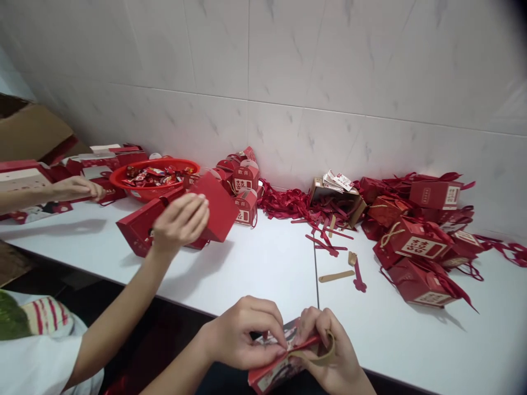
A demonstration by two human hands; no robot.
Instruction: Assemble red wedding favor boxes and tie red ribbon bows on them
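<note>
At the bottom edge, both my hands close on a small red gift box [272, 373] held over the table's front edge. My left hand [242, 334] pinches its top flap. My right hand [335, 354] grips the other side, with a tan paper strip [319, 359] curling across its fingers. A co-worker's hand [181, 219] holds a flat red box [214, 206] on the left, and their other hand [76, 189] rests farther left.
White table [267, 263] against a tiled wall. A red basin of wrapped candy [154, 175] sits at the back left beside small finished boxes [245, 189]. Red ribbons [288, 203] and an open brown carton [337, 195] lie in the middle; several finished red boxes [420, 247] are heaped at the right. Loose tan and red strips [335, 276] lie near the seam.
</note>
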